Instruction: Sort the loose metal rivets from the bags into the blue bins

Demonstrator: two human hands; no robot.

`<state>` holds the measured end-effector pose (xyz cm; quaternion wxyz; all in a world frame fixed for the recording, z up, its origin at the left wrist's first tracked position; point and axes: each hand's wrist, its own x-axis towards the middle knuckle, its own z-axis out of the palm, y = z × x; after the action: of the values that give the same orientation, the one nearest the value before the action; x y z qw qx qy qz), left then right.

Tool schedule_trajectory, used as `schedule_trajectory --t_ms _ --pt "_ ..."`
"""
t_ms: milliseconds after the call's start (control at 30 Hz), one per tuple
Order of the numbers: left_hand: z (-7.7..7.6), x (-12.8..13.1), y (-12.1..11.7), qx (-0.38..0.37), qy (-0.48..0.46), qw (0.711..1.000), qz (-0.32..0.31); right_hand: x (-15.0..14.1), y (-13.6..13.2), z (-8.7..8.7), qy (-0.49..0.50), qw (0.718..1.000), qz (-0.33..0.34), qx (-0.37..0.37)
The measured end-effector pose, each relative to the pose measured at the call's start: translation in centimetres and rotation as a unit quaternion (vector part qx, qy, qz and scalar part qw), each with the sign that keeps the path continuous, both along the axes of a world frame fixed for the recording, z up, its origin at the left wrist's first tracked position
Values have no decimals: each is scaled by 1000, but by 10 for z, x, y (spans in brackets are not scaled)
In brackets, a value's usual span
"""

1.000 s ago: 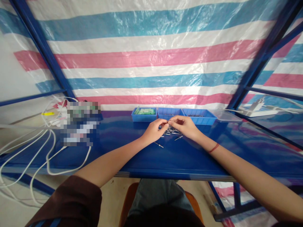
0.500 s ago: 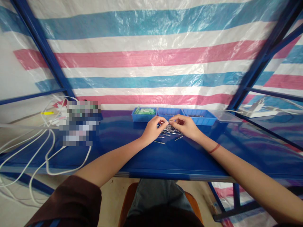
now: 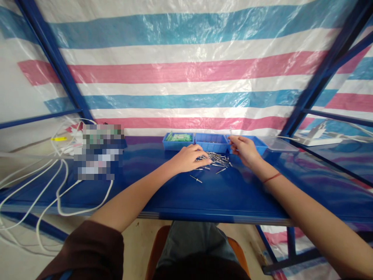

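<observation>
A loose pile of small metal pins [image 3: 217, 159] lies on the blue table [image 3: 204, 190]. My left hand [image 3: 190, 158] rests palm down at the pile's left edge, fingertips curled onto the pins. My right hand [image 3: 244, 148] is raised at the front rim of the right blue tray [image 3: 256, 143], fingers pinched on a thin pin that is barely visible. A single pin [image 3: 196, 179] lies apart, nearer to me. The middle blue tray [image 3: 210, 142] stands between my hands, behind the pile.
A left blue tray [image 3: 177, 141] holds green parts. A clear plastic lid [image 3: 278, 143] lies at the right. White cables [image 3: 58, 182] loop over the table's left end beside a blurred box [image 3: 99, 151]. Blue frame posts [image 3: 317, 70] and a striped tarp stand behind.
My hands were together over the pile, holding one pin between them. They have parted: the right hand went right and back to the right tray, and the left hand dropped onto the pile.
</observation>
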<state>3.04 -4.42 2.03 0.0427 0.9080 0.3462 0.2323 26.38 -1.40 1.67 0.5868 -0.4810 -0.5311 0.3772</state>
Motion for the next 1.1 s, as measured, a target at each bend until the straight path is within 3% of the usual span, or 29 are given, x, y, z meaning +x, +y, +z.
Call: schedule_trajectory --t_ms 100,200,300,433,600,667,767,900,1100 --pt "11 -10 -1 -41 49 997 -41 26 9 4 104 991 -47 -74" --pt "17 -17 -2 -111 95 987 -73 42 12 7 156 978 -35 -134" --pt "18 -22 -3 -157 124 976 -86 43 10 9 170 975 -15 -142" --pt "13 -19 -3 -172 123 973 -95 30 6 7 115 986 17 -118" --pt "6 -9 0 -114 112 982 -97 13 1 1 -76 996 12 -52" --pt "6 -6 1 -66 85 992 -72 5 -4 2 -173 985 22 16" --pt "6 -3 2 -38 16 998 -45 -8 -16 4 -277 947 127 97" --pt "5 -1 3 -60 -93 993 -29 -27 -30 -1 -322 909 238 117" --pt "-3 5 8 -122 -241 963 3 -35 -32 -9 -274 929 218 122"
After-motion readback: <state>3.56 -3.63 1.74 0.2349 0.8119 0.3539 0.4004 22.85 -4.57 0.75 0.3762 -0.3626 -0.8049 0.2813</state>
